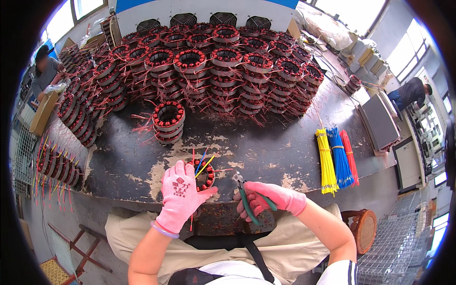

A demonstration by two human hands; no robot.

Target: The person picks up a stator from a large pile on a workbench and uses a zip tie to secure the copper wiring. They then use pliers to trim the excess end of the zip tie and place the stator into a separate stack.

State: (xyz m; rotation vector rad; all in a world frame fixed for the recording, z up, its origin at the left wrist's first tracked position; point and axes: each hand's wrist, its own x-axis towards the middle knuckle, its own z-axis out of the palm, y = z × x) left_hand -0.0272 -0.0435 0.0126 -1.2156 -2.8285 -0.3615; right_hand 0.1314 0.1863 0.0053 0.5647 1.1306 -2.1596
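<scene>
My left hand [179, 194], in a pink glove, grips a ring-shaped motor stator [209, 180] with red windings at the table's front edge. Its fingers cover the stator's left side. Blue, yellow and red wires stick up from the ring, and a thin pinkish lead runs out to its right. In my right hand [273, 197], also gloved in pink, is a pair of green-handled cutting pliers [237, 178]. The pliers' jaws point up and away from me, close to the end of that lead. Behind the held stator stands a short stack of stators [168, 124].
Tall stacks of stators [223, 71] fill the table's back. Bundles of yellow [327, 161], blue [341, 159] and red wires [350, 159] lie at the right. A row of wired stators [58, 166] sits at the left edge. Two people are farther off, left and right.
</scene>
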